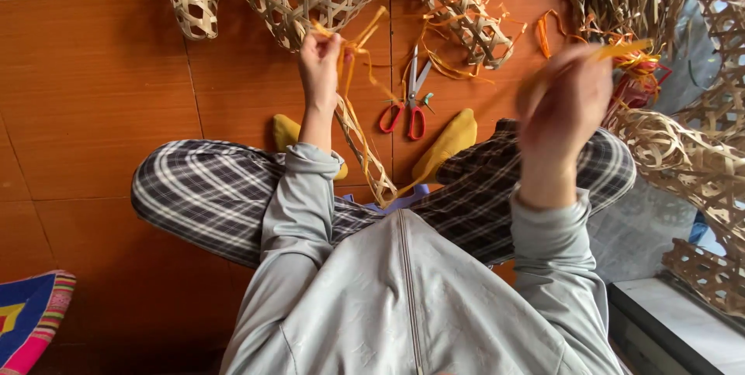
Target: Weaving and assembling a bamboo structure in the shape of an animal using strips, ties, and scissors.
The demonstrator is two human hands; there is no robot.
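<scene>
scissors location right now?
Head view: the red-handled scissors lie on the orange floor tiles, centre frame, between the left hand and right hand.

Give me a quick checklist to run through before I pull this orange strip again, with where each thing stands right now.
1. Left hand grips the orange strips at the top of the narrow woven piece: ok.
2. Right hand holds a strip end: ok, though the hand is blurred, so the exact grip cannot be told.
3. Strip runs free between the hands: cannot tell.
4. Scissors lie shut on the floor, apart from both hands: ok.
5. Woven piece rests steady between the knees: ok.
6. Loose strips are clear of the working strip: not ok, they lie tangled near it.
</scene>
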